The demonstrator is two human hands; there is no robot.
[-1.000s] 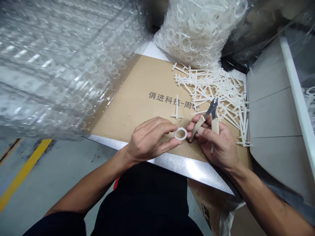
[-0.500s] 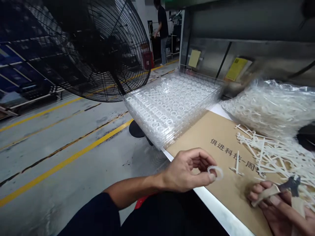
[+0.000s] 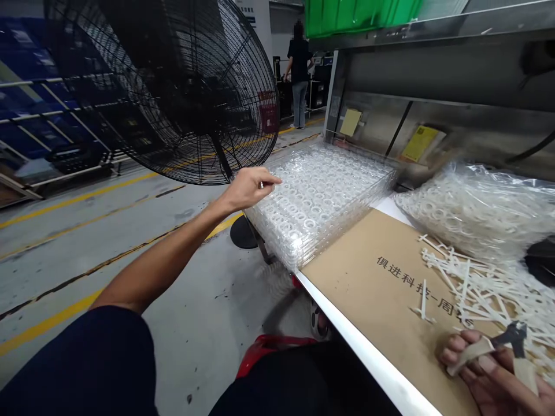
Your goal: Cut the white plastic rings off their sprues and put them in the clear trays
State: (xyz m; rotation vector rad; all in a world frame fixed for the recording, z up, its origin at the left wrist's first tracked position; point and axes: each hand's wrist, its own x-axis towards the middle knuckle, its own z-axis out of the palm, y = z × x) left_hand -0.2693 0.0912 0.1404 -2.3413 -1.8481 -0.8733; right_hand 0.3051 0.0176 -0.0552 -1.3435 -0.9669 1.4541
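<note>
My left hand (image 3: 254, 188) reaches over the left side of a clear plastic tray (image 3: 299, 245) filled with rows of white rings (image 3: 310, 223). Its thumb and forefinger are pinched together low above the tray; whatever is between them, if anything, is hidden. At the lower right, my right hand (image 3: 485, 370) is closed around cutting pliers (image 3: 515, 335) with a dark head and pale handles. Near the pliers lies a heap of white plastic sprues (image 3: 485, 289). A single sprue (image 3: 424, 299) rests apart on the brown cardboard (image 3: 347, 277).
A clear bag of white rings (image 3: 468, 208) sits behind the sprues. The large black fan (image 3: 199, 104) stands close beyond the tray's left side. A metal edge (image 3: 364, 358) borders the table. Another person (image 3: 299, 69) stands far back. A green bin (image 3: 359, 14) is above.
My left hand has moved from the table's near edge, where it pinched a white ring, forward and left to the tray. The ring no longer shows in it. My right hand stays around the pliers.
</note>
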